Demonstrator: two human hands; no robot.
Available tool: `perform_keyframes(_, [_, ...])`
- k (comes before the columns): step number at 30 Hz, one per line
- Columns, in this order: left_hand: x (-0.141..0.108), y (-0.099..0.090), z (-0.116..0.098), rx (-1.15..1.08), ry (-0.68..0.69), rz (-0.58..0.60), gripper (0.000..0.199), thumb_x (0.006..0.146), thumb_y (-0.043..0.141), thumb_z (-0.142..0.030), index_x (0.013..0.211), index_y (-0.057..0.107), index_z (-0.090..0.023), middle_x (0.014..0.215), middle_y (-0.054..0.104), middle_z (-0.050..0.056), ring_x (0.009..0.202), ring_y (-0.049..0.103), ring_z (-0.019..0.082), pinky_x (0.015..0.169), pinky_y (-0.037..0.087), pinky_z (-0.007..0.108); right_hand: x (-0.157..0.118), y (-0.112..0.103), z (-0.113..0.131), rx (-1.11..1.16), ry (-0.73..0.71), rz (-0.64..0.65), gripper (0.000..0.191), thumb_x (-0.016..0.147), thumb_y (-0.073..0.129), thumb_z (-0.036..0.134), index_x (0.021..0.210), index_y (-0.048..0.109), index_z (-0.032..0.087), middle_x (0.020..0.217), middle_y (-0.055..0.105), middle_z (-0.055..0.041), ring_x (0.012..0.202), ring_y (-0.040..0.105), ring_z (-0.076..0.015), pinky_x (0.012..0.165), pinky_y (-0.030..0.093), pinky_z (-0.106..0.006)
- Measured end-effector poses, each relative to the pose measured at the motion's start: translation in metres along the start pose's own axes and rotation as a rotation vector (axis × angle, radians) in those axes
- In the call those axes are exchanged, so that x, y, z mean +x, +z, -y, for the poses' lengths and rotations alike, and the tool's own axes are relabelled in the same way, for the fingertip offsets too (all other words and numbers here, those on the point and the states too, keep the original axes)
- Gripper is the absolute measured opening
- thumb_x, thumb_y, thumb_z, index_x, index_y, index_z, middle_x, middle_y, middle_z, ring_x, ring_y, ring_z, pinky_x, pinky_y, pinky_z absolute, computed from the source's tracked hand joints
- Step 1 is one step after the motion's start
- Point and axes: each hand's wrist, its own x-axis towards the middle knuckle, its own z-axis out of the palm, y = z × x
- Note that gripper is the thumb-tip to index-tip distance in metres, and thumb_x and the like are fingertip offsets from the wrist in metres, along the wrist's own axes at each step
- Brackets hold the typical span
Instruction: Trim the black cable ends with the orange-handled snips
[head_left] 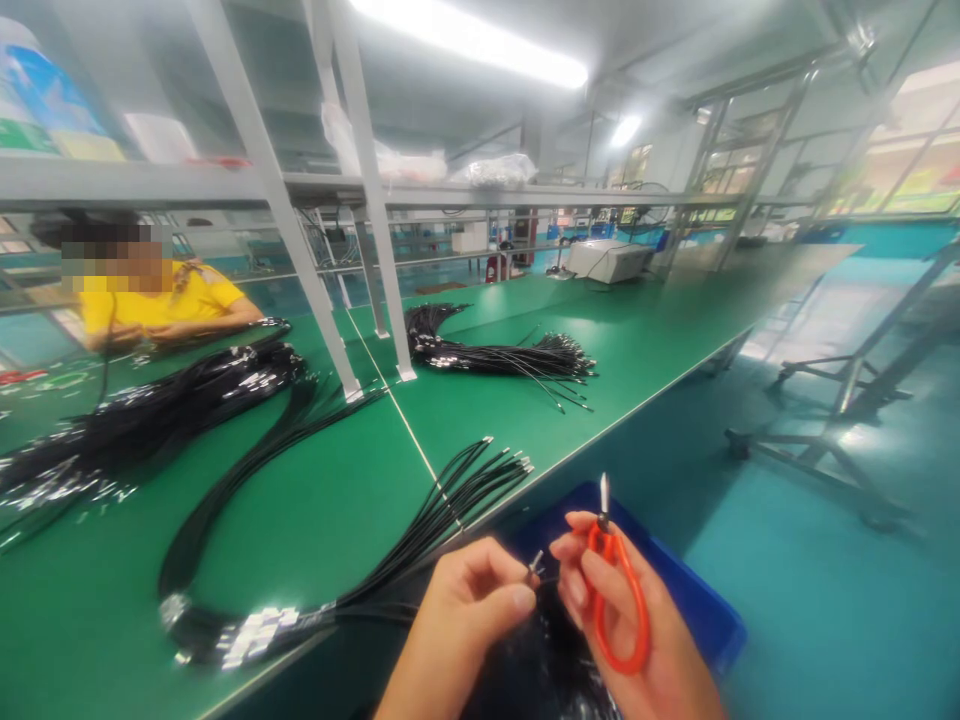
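Observation:
Between thumb and forefinger, my left hand pinches the end of a black cable, whose bare tip points up. Just to its right, my right hand holds orange-handled scissors with the blades upright and the handle loops against the palm. The right fingertips come close to the cable end; whether they touch it I cannot tell. A bundle of black cables runs along the table edge left of my hands, its loose ends fanned out. Below my hands, more dark cable hangs over a blue bin.
The green table carries a large cable pile at left and another cable bundle farther back. Metal posts hold a shelf above. Across the table sits a person in a yellow shirt. A wheeled metal frame stands at right.

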Motion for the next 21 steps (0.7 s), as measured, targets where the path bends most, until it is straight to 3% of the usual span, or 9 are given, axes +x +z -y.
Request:
perform_keyframes(4, [-0.008, 0.010, -0.002, 0.493, 0.304, -0.133, 0.010, 0.068, 0.069, -0.013, 0.061, 0.067, -0.021, 0.060, 0.056, -0.001, 0.056, 0.047, 0.015, 0.054, 0.033, 0.025, 0.001, -0.010, 0.008, -0.013, -0.128, 0.048, 0.021, 0.074, 0.071, 0.033, 0.092, 0.068, 0.024, 0.075, 0.066, -0.0016, 0.062, 0.049, -0.0146, 0.059, 0.042, -0.027])
perform_keyframes(9, [-0.009, 0.018, 0.001, 0.714, 0.428, -0.159, 0.013, 0.072, 0.067, -0.013, 0.063, 0.067, -0.023, 0.062, 0.056, 0.001, 0.058, 0.050, 0.017, 0.054, 0.034, 0.026, 0.000, -0.018, 0.009, -0.058, -0.183, 0.110, 0.021, 0.077, 0.067, 0.036, 0.093, 0.067, 0.024, 0.074, 0.062, -0.0005, 0.063, 0.048, -0.0142, 0.061, 0.042, -0.026])
perform_keyframes(11, [-0.007, 0.022, 0.007, 0.778, 0.409, -0.105, 0.013, 0.072, 0.066, -0.012, 0.066, 0.068, -0.023, 0.065, 0.059, 0.002, 0.062, 0.053, 0.018, 0.057, 0.036, 0.026, -0.001, -0.018, 0.012, -0.075, -0.196, 0.065, 0.020, 0.075, 0.069, 0.036, 0.092, 0.067, 0.025, 0.074, 0.062, 0.0000, 0.064, 0.048, -0.0138, 0.061, 0.042, -0.024])
perform_keyframes(15, [0.000, 0.026, 0.021, 0.991, 0.277, 0.235, 0.009, 0.072, 0.071, -0.018, 0.077, 0.074, -0.024, 0.079, 0.069, 0.004, 0.069, 0.062, 0.020, 0.059, 0.041, 0.026, 0.001, -0.018, 0.032, -0.190, -0.220, -0.142, 0.028, 0.061, 0.081, 0.035, 0.084, 0.068, 0.026, 0.069, 0.063, 0.0015, 0.060, 0.045, -0.0130, 0.057, 0.041, -0.022])
perform_keyframes(16, [0.002, 0.023, 0.023, 1.051, 0.259, 0.250, 0.010, 0.072, 0.071, -0.021, 0.081, 0.074, -0.026, 0.081, 0.070, 0.002, 0.067, 0.062, 0.018, 0.059, 0.042, 0.025, 0.004, -0.019, 0.038, -0.232, -0.232, -0.179, 0.031, 0.057, 0.083, 0.036, 0.082, 0.068, 0.026, 0.066, 0.063, 0.0016, 0.059, 0.045, -0.0133, 0.054, 0.040, -0.022])
perform_keyframes(17, [0.005, 0.017, 0.024, 1.120, 0.256, 0.187, 0.010, 0.074, 0.071, -0.022, 0.083, 0.073, -0.026, 0.081, 0.070, 0.001, 0.066, 0.063, 0.017, 0.059, 0.043, 0.023, 0.006, -0.021, 0.044, -0.283, -0.245, -0.194, 0.033, 0.054, 0.084, 0.038, 0.081, 0.068, 0.026, 0.066, 0.063, 0.0014, 0.059, 0.046, -0.0137, 0.053, 0.039, -0.023])
perform_keyframes(19, [0.011, -0.001, 0.023, 1.287, 0.264, -0.081, 0.008, 0.079, 0.065, -0.021, 0.082, 0.070, -0.025, 0.081, 0.069, 0.000, 0.072, 0.063, 0.016, 0.065, 0.045, 0.022, 0.010, -0.025, 0.055, -0.396, -0.275, -0.202, 0.035, 0.053, 0.084, 0.040, 0.080, 0.068, 0.025, 0.064, 0.063, 0.0011, 0.059, 0.046, -0.0151, 0.053, 0.039, -0.025])
perform_keyframes(21, [0.018, -0.023, 0.019, 1.402, 0.225, -0.279, 0.015, 0.085, 0.053, -0.016, 0.084, 0.067, -0.021, 0.084, 0.065, 0.005, 0.081, 0.060, 0.022, 0.072, 0.043, 0.030, 0.012, -0.028, 0.062, -0.515, -0.274, -0.195, 0.035, 0.054, 0.083, 0.040, 0.081, 0.067, 0.024, 0.066, 0.064, 0.0004, 0.058, 0.047, -0.0157, 0.053, 0.039, -0.027])
